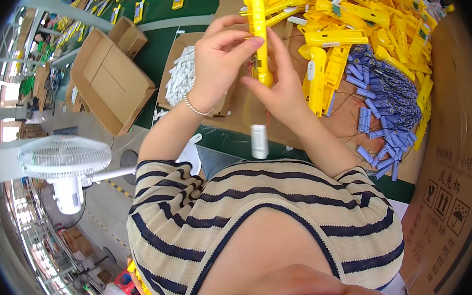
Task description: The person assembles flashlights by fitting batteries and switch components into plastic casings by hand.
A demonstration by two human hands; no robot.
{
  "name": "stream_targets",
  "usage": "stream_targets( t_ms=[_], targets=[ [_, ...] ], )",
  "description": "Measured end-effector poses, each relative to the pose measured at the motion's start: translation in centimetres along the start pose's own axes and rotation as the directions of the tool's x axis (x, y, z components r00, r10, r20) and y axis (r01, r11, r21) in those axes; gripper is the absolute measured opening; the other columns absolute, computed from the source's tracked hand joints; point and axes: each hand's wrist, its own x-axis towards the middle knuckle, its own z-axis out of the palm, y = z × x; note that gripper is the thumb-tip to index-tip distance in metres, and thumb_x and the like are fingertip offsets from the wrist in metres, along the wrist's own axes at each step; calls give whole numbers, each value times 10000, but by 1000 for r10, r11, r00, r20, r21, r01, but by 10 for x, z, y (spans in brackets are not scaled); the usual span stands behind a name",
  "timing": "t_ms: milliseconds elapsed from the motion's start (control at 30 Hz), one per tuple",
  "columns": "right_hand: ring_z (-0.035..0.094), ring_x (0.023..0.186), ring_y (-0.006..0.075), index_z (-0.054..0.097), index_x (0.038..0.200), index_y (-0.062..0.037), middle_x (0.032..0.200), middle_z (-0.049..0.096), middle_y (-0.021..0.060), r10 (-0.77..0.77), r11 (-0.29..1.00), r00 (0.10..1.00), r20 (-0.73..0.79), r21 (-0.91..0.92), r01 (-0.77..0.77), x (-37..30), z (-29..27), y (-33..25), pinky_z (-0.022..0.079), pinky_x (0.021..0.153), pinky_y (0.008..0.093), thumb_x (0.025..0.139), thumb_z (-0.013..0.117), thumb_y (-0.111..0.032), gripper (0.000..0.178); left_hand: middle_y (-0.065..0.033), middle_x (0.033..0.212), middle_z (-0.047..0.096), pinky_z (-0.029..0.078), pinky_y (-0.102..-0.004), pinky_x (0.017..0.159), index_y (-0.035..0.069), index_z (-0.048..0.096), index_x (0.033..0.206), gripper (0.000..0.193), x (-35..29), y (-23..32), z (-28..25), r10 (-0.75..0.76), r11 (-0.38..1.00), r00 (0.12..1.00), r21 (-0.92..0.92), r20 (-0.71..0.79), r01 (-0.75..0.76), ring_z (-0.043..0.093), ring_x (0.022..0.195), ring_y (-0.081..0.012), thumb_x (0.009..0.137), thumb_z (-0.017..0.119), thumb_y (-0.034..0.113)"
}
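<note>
A long yellow plastic housing (256,16) stands nearly upright between my two hands above the cardboard-covered bench. My left hand (221,52) grips its left side, thumb laid across the front. My right hand (282,84) closes round its lower right part, with the thumb near the bottom end. Some thin wires show beside the housing, partly hidden by my fingers. Below my hands a whitish block (258,141) dangles, apparently from a thin red wire; its kind is unclear.
A heap of yellow housings (357,18) covers the back right, beside a pile of wired blue cylinders (387,126). Small white parts (181,76) fill a shallow box at left. An open carton (113,82) and a white fan (66,159) stand further left; a tall carton (451,164) borders the right.
</note>
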Motion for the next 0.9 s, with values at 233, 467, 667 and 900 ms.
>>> stream_targets(
  t_ms=[233, 467, 667, 900],
  targets=[
    [581, 1039, 309, 189, 1425, -53, 1281, 442, 193, 202, 572, 875, 440, 672, -470, -9, -9, -9, 515, 865, 441, 920, 482, -120, 587, -108, 1164, 568, 516, -209, 692, 29, 404, 1293, 383, -27, 2, -5, 28, 882, 998, -468, -65, -55, 608, 910, -144, 950, 477, 182],
    [631, 933, 307, 246, 1407, -54, 1161, 539, 204, 427, 428, 700, 572, 554, -714, -21, -4, 5, 519, 845, 416, 922, 529, -232, 589, -185, 1168, 549, 483, -402, 879, 27, 407, 1262, 364, -41, -5, -18, -154, 828, 985, -532, 85, 175, 556, 1072, -266, 978, 406, 256],
    [642, 716, 176, 334, 1382, -47, 853, 646, 133, 554, 637, 702, 447, 315, -703, -44, -6, 2, 495, 644, 261, 886, 578, -127, 558, -120, 1138, 553, 513, -361, 822, 55, 387, 1289, 348, -44, -10, -37, -85, 802, 982, -596, -168, -33, 589, 994, -223, 978, 421, 207],
    [614, 615, 135, 443, 1289, -5, 836, 668, 140, 492, 831, 760, 424, 30, -555, -46, -29, -21, 475, 589, 234, 871, 534, -54, 431, -124, 1141, 565, 473, -345, 879, 20, 424, 1264, 332, -53, -28, -47, 117, 989, 963, -63, -243, -136, 590, 1001, -215, 958, 455, 144]
  ],
)
